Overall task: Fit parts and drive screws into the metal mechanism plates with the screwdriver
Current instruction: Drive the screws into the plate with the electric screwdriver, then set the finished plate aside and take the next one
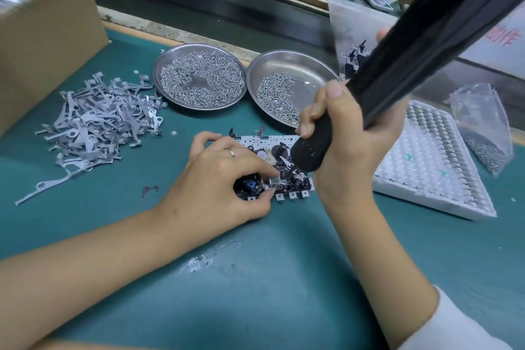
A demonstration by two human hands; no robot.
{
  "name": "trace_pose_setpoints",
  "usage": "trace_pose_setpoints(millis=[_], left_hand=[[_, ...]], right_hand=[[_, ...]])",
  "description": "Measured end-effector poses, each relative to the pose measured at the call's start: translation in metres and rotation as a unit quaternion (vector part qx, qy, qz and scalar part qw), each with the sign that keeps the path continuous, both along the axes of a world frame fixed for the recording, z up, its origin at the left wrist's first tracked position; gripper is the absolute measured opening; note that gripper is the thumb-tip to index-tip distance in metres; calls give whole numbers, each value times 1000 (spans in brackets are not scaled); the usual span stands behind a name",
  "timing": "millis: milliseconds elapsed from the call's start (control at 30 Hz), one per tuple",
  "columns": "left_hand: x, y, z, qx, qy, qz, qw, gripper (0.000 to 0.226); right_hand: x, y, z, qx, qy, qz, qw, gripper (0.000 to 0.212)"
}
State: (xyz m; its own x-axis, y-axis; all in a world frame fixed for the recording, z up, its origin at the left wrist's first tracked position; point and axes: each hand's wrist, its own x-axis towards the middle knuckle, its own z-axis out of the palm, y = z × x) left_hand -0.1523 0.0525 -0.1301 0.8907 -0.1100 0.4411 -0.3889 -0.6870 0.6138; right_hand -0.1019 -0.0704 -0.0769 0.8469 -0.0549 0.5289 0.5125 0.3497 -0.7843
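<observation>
The left hand (224, 179) wears a thin silver ring (232, 152) on one finger; the forearm is bare. The right hand (345, 139) has a white sleeve (451, 324) far back from the fingers.

Right hand (345, 140) wrapped around black screwdriver (395, 71), tip down on metal plate (279, 162). Left hand (220, 179) pressing on plate. Two screw dishes (287, 65) just behind plate.
</observation>
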Motion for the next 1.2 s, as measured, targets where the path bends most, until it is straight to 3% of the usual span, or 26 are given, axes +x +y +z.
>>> trace_pose_setpoints(millis=[133,400,500,567,634,700,800,867,1000,1201], left_hand=[[-1,0,0,12,-4,6,1000,20],[0,1,-1,19,-16,-1,1000,23],[0,3,1,-7,-27,-4,1000,36],[1,5,7,-56,-52,13,997,37],[5,11,11,-90,-84,49,991,27],[10,18,13,-86,-110,91,986,25],[15,26,10,-56,-136,136,980,30],[17,28,8,-54,-142,147,977,30],[18,33,2,-63,-143,149,976,27],[19,33,2,-71,-146,149,975,35]], right_hand=[[1,1,-4,-30,42,14,999,27],[0,-5,-3,-48,40,14,998,23],[0,-17,-11,-41,7,-46,998,45],[-4,-27,-20,-38,-21,-173,984,37],[-14,-33,-31,-116,-74,-244,960,21],[-27,-28,-41,-326,-162,-174,915,19],[-42,-10,-56,-656,-230,-76,714,38],[-49,-3,-54,-730,-212,-72,646,39],[-74,-19,-50,-758,-221,-85,608,33],[-115,-104,-50,-734,-219,-138,627,27]])
